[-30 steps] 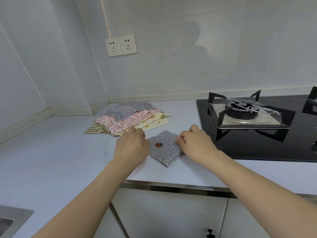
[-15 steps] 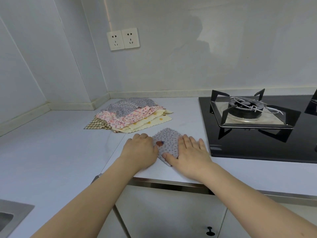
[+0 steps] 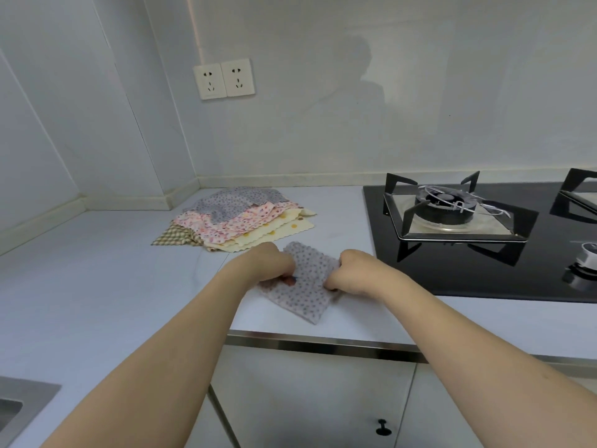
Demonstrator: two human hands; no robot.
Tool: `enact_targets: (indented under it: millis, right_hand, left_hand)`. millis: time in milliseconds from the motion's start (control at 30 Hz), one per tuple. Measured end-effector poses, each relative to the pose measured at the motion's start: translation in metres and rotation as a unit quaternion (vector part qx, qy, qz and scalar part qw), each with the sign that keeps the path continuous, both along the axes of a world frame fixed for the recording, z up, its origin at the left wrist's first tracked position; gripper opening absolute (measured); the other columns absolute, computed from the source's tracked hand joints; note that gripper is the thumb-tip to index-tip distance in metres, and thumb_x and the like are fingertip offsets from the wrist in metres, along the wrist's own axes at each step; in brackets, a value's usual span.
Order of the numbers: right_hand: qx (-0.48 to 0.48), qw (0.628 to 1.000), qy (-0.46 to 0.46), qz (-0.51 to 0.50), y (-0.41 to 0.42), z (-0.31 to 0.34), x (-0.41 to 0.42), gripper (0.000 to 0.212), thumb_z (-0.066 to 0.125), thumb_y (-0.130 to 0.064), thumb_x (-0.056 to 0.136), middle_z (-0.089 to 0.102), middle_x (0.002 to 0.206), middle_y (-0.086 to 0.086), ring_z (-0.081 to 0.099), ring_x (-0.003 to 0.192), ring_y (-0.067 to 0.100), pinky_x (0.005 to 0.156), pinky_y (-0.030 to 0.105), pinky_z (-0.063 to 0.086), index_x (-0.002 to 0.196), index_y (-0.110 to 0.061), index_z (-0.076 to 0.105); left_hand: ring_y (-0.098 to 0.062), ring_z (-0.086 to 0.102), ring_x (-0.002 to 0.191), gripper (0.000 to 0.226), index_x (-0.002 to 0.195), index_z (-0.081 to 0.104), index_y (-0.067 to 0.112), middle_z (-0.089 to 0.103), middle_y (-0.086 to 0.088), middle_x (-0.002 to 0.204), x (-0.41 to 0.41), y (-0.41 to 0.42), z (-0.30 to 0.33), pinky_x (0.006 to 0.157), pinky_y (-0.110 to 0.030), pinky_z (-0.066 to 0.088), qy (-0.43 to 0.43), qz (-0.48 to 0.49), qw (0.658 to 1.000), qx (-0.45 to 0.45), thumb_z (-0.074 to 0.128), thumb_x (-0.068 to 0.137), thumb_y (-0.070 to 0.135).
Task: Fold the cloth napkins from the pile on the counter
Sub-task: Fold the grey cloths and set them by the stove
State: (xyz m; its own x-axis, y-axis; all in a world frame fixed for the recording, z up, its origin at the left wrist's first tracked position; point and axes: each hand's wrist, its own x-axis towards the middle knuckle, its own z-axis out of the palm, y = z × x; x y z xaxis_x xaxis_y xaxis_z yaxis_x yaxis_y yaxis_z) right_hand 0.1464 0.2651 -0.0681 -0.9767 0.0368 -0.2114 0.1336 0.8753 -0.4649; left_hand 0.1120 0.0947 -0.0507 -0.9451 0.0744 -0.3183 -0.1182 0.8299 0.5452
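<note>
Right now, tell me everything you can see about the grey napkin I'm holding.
The grey napkin is thin cloth with small dark dots and one reddish mark by the left hand. It is folded into a small squarish shape, set cornerwise near the counter's front edge, in front of the pile. The left hand and right hand pinch its opposite sides.

Matt printed cloth napkin (image 3: 307, 287), smooth matt counter (image 3: 97, 270), glossy black glass hob (image 3: 452, 276), brushed-metal edge strip (image 3: 323, 344).

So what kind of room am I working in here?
Most likely a home kitchen: a gas hob is set into the counter, a sink corner shows at lower left, and wall sockets sit above.
</note>
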Motion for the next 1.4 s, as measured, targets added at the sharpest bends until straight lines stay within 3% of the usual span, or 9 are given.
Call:
enact_targets:
  millis: [100,200,333,533,633,733,967,1133,1400]
  right_hand:
    - [-0.196,0.98,0.02,-0.016,0.003,-0.005,0.007,0.024,0.063,-0.008,0.081,0.057,0.095,0.003,0.056,0.086,0.019,0.069,0.03,0.044,0.1,-0.015,0.051]
    - [-0.439,0.894,0.02,-0.08,0.007,-0.003,0.011,0.047,0.063,0.007,0.082,0.063,0.111,0.011,0.062,0.1,0.025,0.08,0.033,0.051,0.12,-0.018,0.05]
    - [-0.568,0.815,0.015,-0.112,0.011,0.011,0.007,0.049,0.055,0.014,0.086,0.066,0.112,0.014,0.065,0.096,0.026,0.073,0.035,0.055,0.128,-0.01,0.05]
    - [-0.625,0.772,0.016,-0.118,0.018,0.031,-0.025,0.026,0.045,0.01,0.092,0.068,0.102,0.014,0.066,0.087,0.025,0.068,0.038,0.053,0.105,-0.005,0.062]
    - [-0.641,0.751,-0.015,-0.158,0.019,0.028,-0.061,0.019,0.043,-0.007,0.097,0.067,0.094,0.013,0.065,0.085,0.027,0.069,0.041,0.052,0.097,-0.005,0.062]
    - [-0.582,0.787,-0.047,-0.201,0.014,0.021,-0.096,0.034,0.037,-0.028,0.101,0.071,0.097,0.012,0.067,0.087,0.028,0.073,0.039,0.055,0.102,-0.01,0.066]
    - [-0.517,0.811,-0.019,-0.272,0.017,0.08,-0.116,0.047,0.031,-0.042,0.102,0.06,0.118,0.009,0.06,0.104,0.029,0.092,0.047,0.052,0.127,-0.007,0.047]
    - [-0.46,0.835,0.069,-0.293,0.036,0.15,-0.09,0.038,0.033,-0.043,0.101,0.053,0.123,0.008,0.054,0.11,0.027,0.098,0.051,0.046,0.123,-0.014,0.041]
    - [-0.425,0.822,0.121,-0.361,0.126,0.21,-0.053,0.04,0.03,-0.044,0.102,0.055,0.114,0.006,0.055,0.106,0.025,0.096,0.049,0.047,0.121,-0.013,0.045]
  left_hand:
    - [-0.02,0.052,0.07,0.014,0.097,0.053,0.006,0.059,-0.012,0.091,0.015,-0.008,-0.003,0.056,-0.028,0.041,0.016,0.038,0.992,0.123,0.053,0.083,0.005]
    - [-0.017,0.042,0.061,0.006,0.087,0.048,0.01,0.048,-0.007,0.078,0.028,-0.011,-0.002,0.053,-0.027,0.031,0.019,0.07,0.979,0.191,0.051,0.083,0.008]
    - [-0.016,0.063,0.07,0.019,0.094,0.061,0.016,0.068,-0.001,0.084,0.038,-0.001,0.01,0.056,-0.024,0.043,-0.043,0.115,0.941,0.315,0.055,0.092,0.034]
    - [-0.022,0.068,0.096,0.04,0.122,0.059,0.015,0.07,-0.004,0.11,-0.008,0.022,0.004,0.072,-0.033,0.055,0.087,0.132,0.897,0.413,0.058,0.093,0.043]
    - [-0.012,0.063,0.094,0.034,0.115,0.057,0.017,0.065,0.002,0.106,-0.041,0.031,-0.002,0.069,-0.028,0.053,0.219,0.08,0.912,0.337,0.051,0.096,0.045]
    - [-0.012,0.061,0.073,0.024,0.101,0.052,0.018,0.061,0.001,0.085,-0.072,0.04,-0.004,0.061,-0.03,0.047,0.311,0.043,0.927,0.203,0.046,0.1,0.042]
    - [-0.013,0.038,0.056,0.036,0.081,0.041,0.013,0.037,0.004,0.063,-0.086,0.062,0.058,0.054,-0.03,0.032,0.242,0.081,0.937,0.239,0.043,0.101,0.042]
    - [0.005,0.034,0.061,0.037,0.071,0.023,0.038,0.03,0.018,0.073,-0.065,0.087,0.135,0.054,-0.011,0.031,0.158,0.104,0.935,0.298,0.043,0.102,0.041]
    - [-0.013,0.063,0.079,0.04,0.096,0.053,0.002,0.062,0.0,0.088,-0.038,0.18,0.193,0.073,-0.039,0.057,0.099,0.101,0.918,0.37,0.044,0.1,0.04]
